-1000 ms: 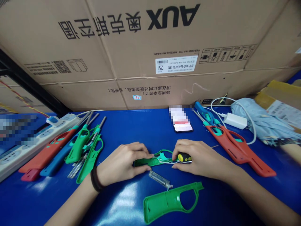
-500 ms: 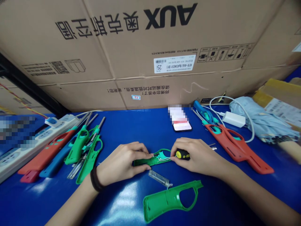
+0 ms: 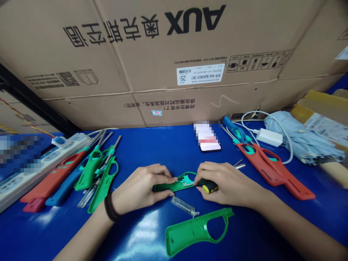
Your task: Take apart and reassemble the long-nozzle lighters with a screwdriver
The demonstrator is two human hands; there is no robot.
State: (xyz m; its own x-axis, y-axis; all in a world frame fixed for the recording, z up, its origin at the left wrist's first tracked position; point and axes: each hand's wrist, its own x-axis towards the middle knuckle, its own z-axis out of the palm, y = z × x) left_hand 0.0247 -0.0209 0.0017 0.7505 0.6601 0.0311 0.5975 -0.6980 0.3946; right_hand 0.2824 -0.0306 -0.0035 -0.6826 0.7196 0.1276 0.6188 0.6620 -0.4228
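My left hand (image 3: 152,181) is closed on the left end of a green lighter shell half (image 3: 176,186), which lies open side up on the table. Inside the shell sit a turquoise trigger (image 3: 187,180) and thin pale wires. At the shell's right end, the thumb and forefinger of my right hand (image 3: 217,179) pinch together; what is between them is hidden. A screwdriver (image 3: 210,186) with a black and yellow handle is tucked under that hand's fingers. Just below the shell lies a clear fuel tank (image 3: 185,206). The matching green shell half (image 3: 190,232) rests nearer to me.
Red, blue and green lighters (image 3: 58,172) and loose parts lie left beside a white power strip (image 3: 49,159). On the right are red lighters (image 3: 272,168), a white charger (image 3: 269,137) and a folded umbrella (image 3: 299,137). A phone (image 3: 209,141) lies before the large carton (image 3: 152,72).
My right hand has turned slightly, and the screwdriver handle has swung down and toward me. More of the metal behind that hand shows. My left hand and the shell have stayed put.
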